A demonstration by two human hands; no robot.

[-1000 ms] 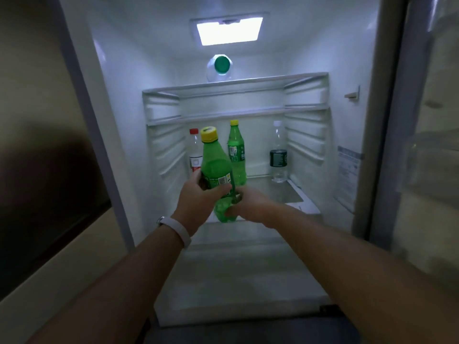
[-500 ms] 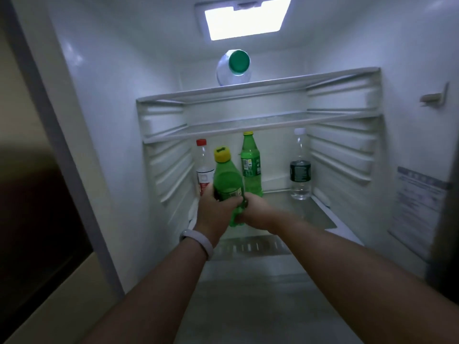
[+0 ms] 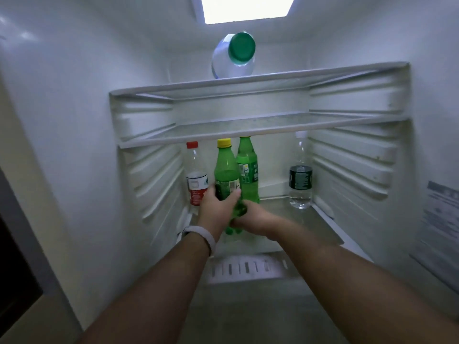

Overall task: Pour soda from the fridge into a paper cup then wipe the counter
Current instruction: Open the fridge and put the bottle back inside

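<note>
Head camera looks forward, close into the open fridge [image 3: 74,120] interior.

Soda bottle [image 3: 226,167] label partly behind left hand [image 3: 218,207].

A clear bottle with a green cap [image 3: 232,58] lies on its side on the top shelf [image 3: 323,74], cap toward the camera, beneath the lit ceiling lamp [image 3: 246,8]. A glass middle shelf [image 3: 298,125] runs below it. On the bottom shelf [image 3: 323,219] three bottles stand upright: a red-capped clear bottle [image 3: 196,177] with a red and white label at the left, a green bottle [image 3: 248,180] near the middle, and a white-capped clear bottle [image 3: 300,180] with a dark label, well apart at the right. A printed sticker [image 3: 439,232] is on the right wall, and a slotted vent [image 3: 248,268] lies lower at the front
</note>
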